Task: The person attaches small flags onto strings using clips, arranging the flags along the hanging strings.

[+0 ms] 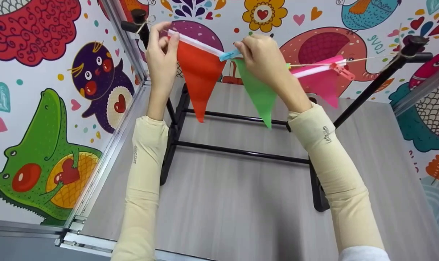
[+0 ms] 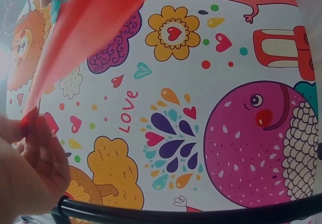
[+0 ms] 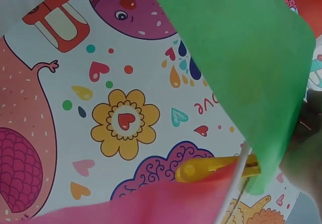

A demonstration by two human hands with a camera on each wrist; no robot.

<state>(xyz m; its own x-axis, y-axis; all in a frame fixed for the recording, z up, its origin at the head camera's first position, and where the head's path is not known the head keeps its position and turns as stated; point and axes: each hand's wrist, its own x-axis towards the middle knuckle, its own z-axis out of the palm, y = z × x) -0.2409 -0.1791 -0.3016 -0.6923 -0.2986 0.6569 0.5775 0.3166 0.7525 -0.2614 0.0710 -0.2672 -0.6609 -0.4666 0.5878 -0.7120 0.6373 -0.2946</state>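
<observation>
My left hand pinches the upper left corner of a red-orange triangular pennant with a white top edge. At its other top corner, my right hand pinches a light blue clothespin, which overlaps the pennant's white edge. A green pennant hangs just below and behind the right hand, which hides its top. Farther right, a pink pennant hangs on a thin string with a red clothespin at its right corner. In the right wrist view a yellow clothespin sits where pink and green meet.
A black metal stand with two uprights carries the string, tied near the right post top and the left post top. Cartoon-printed walls surround it. Below lies a grey wood-grain surface with a metal frame edge.
</observation>
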